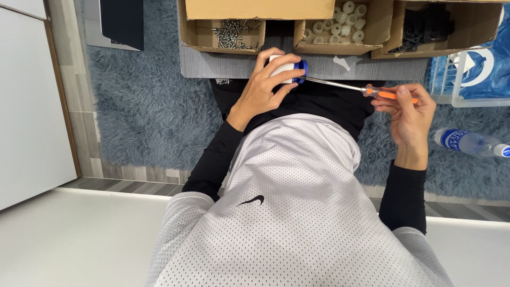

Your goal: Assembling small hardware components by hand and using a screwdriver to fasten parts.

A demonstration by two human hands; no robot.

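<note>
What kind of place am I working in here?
Probably a home floor set up for small assembly work: a shaggy blue-grey rug, cardboard boxes of screws and white spacers, and a water bottle lying nearby.

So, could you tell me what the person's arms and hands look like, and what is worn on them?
Both hands are bare: no gloves, rings or watch show on the left hand or the right hand. Each arm wears a tight black long sleeve that ends at the wrist. Over it lies the short sleeve of a loose white mesh shirt, dotted with small holes and bearing a small black mark.
</note>
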